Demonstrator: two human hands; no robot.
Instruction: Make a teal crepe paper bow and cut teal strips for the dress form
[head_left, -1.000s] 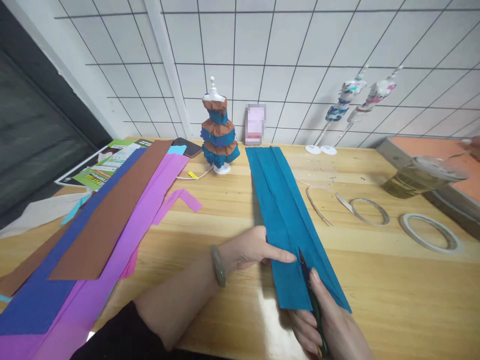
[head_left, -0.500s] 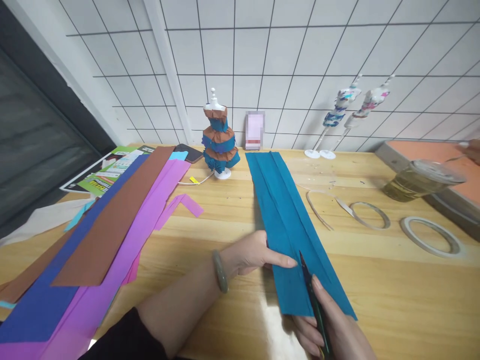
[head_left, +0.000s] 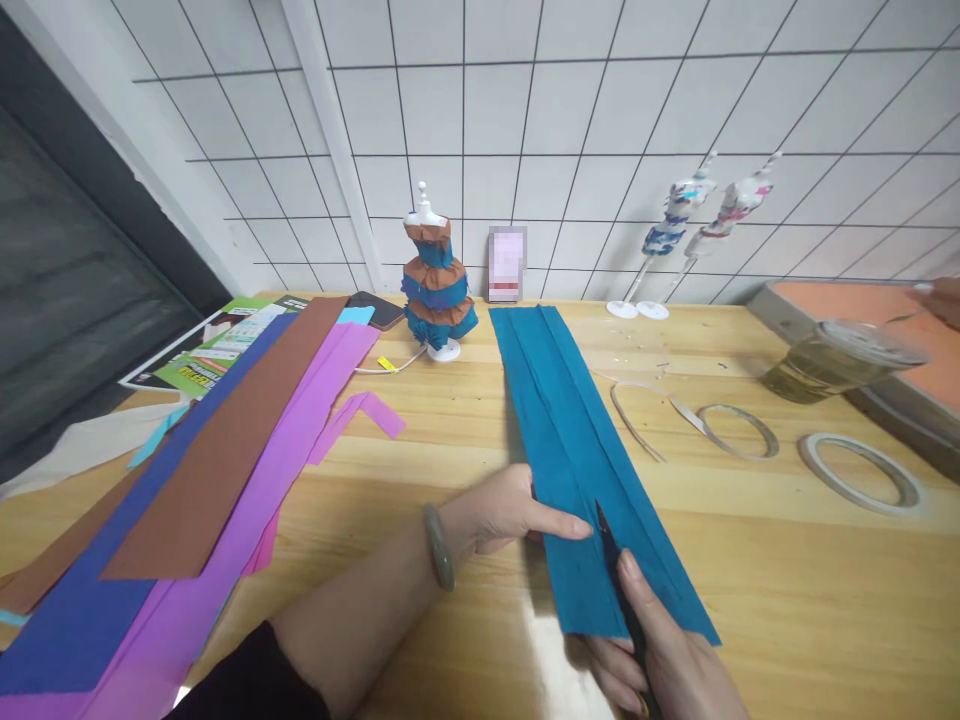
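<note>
At the near end of the teal paper strip (head_left: 574, 450), it's all close work: the right hand (head_left: 667, 640) has a firm grip on dark-handled scissors (head_left: 621, 580), thumb on top, a few fingers tucked below the strip's near edge, and the blade tip sits against the teal. Just to the left, on the strip's left edge, the left hand (head_left: 510, 510) pinches the paper, one digit laid across the top, the others partly hidden underneath, a pale bangle (head_left: 439, 548) round the wrist. And the strip itself stretches away over the wooden table (head_left: 787, 590)!

Well left of it, a layered spread: blue strip (head_left: 82, 630), brown strip (head_left: 231, 450) lying over it, purple strip (head_left: 304, 430) peeking out on the side nearer the teal. Over to its right, a large tape roll (head_left: 910, 488), a thinner roll (head_left: 772, 441) a little nearer the strip, then a lidded cup (head_left: 810, 362) of liquid. Beyond its far end, left, stands a ruffled brown-and-blue mannequin (head_left: 437, 285); off to the right, two slim mannequins (head_left: 682, 210) before white tiles (head_left: 570, 110).
</note>
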